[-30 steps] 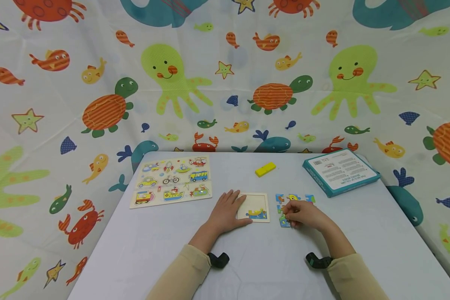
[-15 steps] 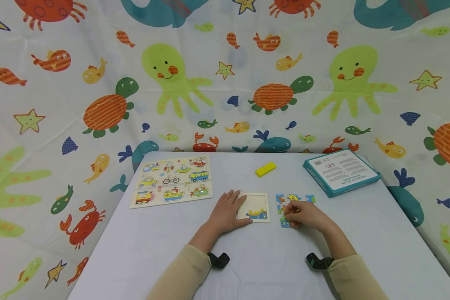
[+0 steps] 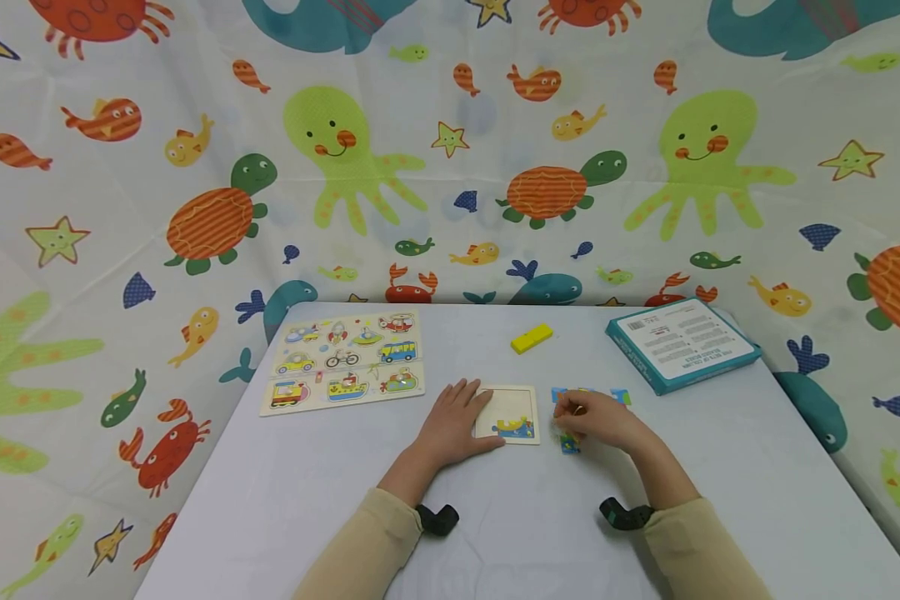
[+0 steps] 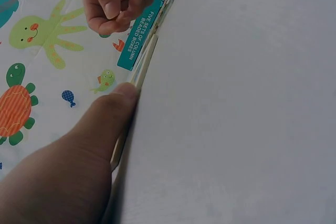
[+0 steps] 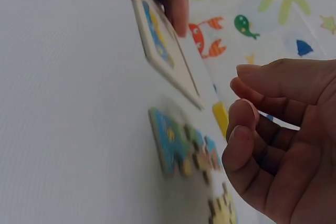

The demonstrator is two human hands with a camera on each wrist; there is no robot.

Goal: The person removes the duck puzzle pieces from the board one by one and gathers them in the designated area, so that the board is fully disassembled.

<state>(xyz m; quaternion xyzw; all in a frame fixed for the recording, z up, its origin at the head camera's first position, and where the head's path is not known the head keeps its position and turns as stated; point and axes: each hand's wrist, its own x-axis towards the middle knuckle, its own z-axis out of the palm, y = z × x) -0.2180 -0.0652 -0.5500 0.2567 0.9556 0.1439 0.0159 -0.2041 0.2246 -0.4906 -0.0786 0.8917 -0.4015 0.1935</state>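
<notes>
My left hand (image 3: 456,421) rests with straight, spread fingers over the left side of a small wooden puzzle tray (image 3: 510,398); its thumb touches the near rim. Joined blue and yellow pieces (image 3: 516,428) fill the tray's lower right part. Just right of it, my right hand (image 3: 598,418) hovers above several loose jigsaw pieces (image 3: 570,445), hiding some in the head view. Its fingers are curled and its thumb (image 5: 286,80) lies close to the index fingertip in the right wrist view. I see nothing between them. The loose pieces (image 5: 170,140) lie apart, below that hand.
A wooden vehicle puzzle board (image 3: 345,367) lies at the back left. Behind the tray is a yellow block (image 3: 532,338). A teal box (image 3: 682,342) sits at the back right, against the sea-animal backdrop (image 3: 405,183). White cloth covers the table (image 3: 495,517).
My right hand has shifted slightly left and away from me over the loose pieces, covering more of them. My left hand and the tray have stayed put.
</notes>
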